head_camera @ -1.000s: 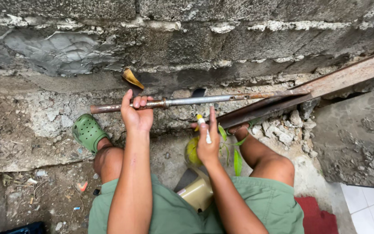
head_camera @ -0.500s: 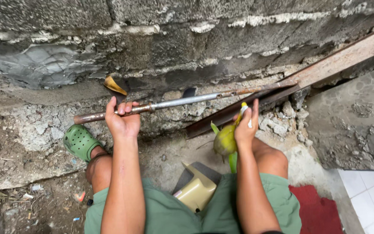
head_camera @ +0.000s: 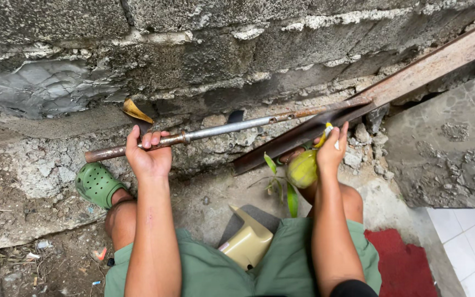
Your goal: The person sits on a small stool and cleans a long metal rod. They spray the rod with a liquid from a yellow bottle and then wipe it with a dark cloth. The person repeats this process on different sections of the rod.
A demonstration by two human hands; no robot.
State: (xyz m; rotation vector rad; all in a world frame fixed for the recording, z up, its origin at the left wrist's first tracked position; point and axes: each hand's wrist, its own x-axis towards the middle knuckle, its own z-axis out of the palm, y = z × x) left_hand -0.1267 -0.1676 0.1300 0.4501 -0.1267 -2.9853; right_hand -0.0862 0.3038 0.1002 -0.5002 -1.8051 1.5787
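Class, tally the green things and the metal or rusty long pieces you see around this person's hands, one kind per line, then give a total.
Green clogs: 1
Green leafy seedlings: 1
Green shorts: 1
Metal pipes, gripped by the left hand: 1
Rusty angle bars, by the right hand: 1
Total: 5
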